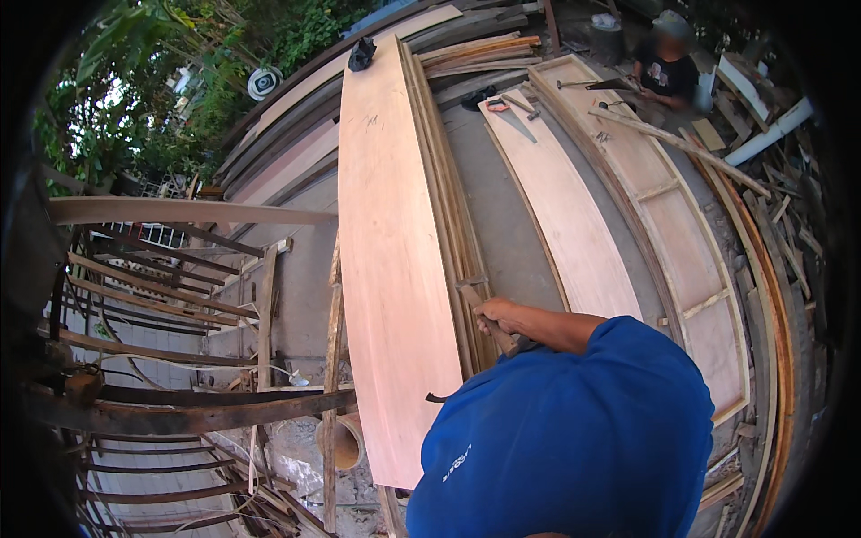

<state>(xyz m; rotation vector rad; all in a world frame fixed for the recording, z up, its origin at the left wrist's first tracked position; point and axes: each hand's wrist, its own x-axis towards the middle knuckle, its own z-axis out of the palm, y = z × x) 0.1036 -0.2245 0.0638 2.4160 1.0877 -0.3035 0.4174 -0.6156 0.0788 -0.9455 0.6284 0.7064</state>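
Observation:
My right hand (493, 316) is closed on a wooden-handled tool that looks like a hammer (500, 334), held over the edges of stacked boards (459, 251). The tool's head points away from me. A long, pale plywood panel (387, 224) lies on top of the stack, just left of the hand. A small dark curved item (435, 395) shows at the panel's edge beside my blue shirt. My left hand is out of sight, with my torso filling the lower part of the view.
To the right lie a narrower panel (574, 211) with a handsaw (516, 121) and a framed panel (677, 233). A co-worker (664, 81) holds a saw at upper right. Timber racks (161, 403) fill the left, scrap wood (789, 233) the right edge.

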